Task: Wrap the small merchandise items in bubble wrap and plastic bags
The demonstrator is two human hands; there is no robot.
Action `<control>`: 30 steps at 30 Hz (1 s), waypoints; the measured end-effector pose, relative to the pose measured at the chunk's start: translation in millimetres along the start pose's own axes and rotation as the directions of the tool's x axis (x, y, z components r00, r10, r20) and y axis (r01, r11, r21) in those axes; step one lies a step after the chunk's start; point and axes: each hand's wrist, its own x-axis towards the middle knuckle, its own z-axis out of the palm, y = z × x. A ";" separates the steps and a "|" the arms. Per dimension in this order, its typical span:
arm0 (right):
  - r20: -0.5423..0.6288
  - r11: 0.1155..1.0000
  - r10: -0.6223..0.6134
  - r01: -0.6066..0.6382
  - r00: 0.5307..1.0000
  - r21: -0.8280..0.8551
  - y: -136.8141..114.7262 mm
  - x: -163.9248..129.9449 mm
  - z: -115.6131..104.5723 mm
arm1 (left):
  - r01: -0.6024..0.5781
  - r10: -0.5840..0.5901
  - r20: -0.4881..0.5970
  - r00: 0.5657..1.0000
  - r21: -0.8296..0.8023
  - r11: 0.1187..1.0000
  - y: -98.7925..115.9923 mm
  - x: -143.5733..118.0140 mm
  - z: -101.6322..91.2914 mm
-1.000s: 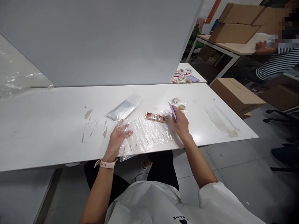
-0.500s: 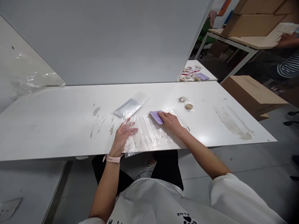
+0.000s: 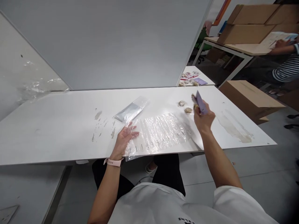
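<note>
At the left edge of a row of overlapping clear plastic bags is my left hand. Its fingers are spread, and clear film covers some of them. My right hand is raised above the table to the right of the bags. It grips a purple card, with something small and brownish, partly hidden, beside the card. Two small clear packets with brownish contents, a rear packet and a front packet, lie just left of that hand. Behind my left hand rests a stack of clear plastic sleeves.
A grey panel stands along the back of the white table. Beyond it, a side table holds small packets and another purple card. A cardboard box is at the right, and a person in striped clothing works farther back.
My right hand has lifted the purple card off the bags and carried it right, past the two packets. My left hand stays at the bags' left edge.
</note>
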 end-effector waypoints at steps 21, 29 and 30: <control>0.273 0.863 0.030 0.113 0.962 -0.492 46.2 -27.2 32.5 | -0.329 0.339 0.146 0.929 0.746 0.580 -7.4 -54.3 19.1; 0.331 0.863 0.083 0.098 0.940 -0.495 29.5 54.2 86.4 | -0.357 0.469 0.141 0.872 0.838 0.413 -45.1 -32.2 4.5; 0.316 0.867 0.115 0.060 0.942 -0.494 30.9 67.0 91.7 | -0.362 0.477 0.149 0.866 0.845 0.394 -45.6 -31.9 4.0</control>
